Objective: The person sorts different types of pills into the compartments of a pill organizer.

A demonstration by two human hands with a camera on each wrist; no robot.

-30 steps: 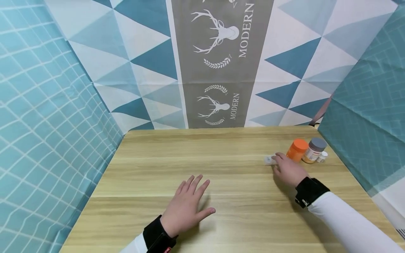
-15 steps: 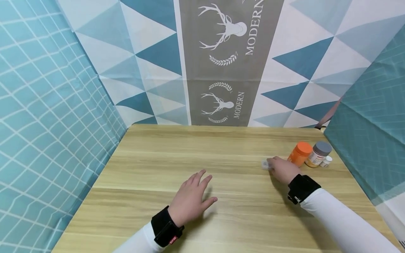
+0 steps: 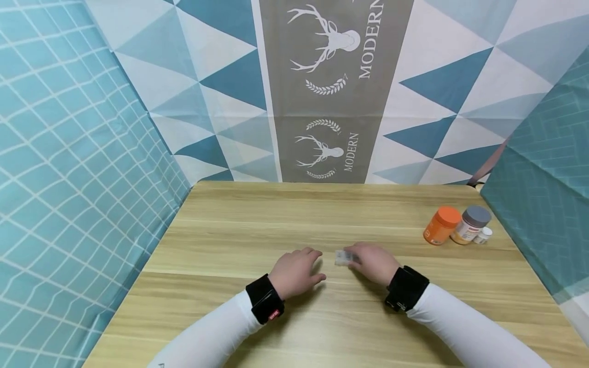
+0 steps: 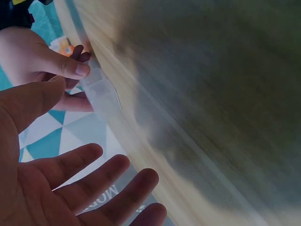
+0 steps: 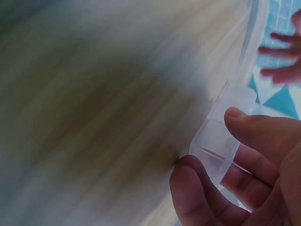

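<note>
A small translucent pill box (image 3: 341,257) with compartments is pinched in my right hand (image 3: 375,263), close over the middle of the wooden table. In the right wrist view, thumb and fingers hold the sides of the pill box (image 5: 233,101), and its far end sticks out past the thumb. My left hand (image 3: 294,273) is just left of the box, fingers spread and bent slightly, holding nothing. The left wrist view has the box (image 4: 101,94) beyond the open fingers of my left hand.
At the table's right rear stand an orange bottle (image 3: 442,226), a grey-capped bottle (image 3: 470,225) and a small white bottle (image 3: 482,235), side by side. Patterned cloth (image 3: 230,92) hangs behind the wooden table (image 3: 257,209), with teal cloths at both sides.
My right hand has carried the pill box from beside the bottles leftward and nearer to me. The left hand has moved a little to the right, towards the box.
</note>
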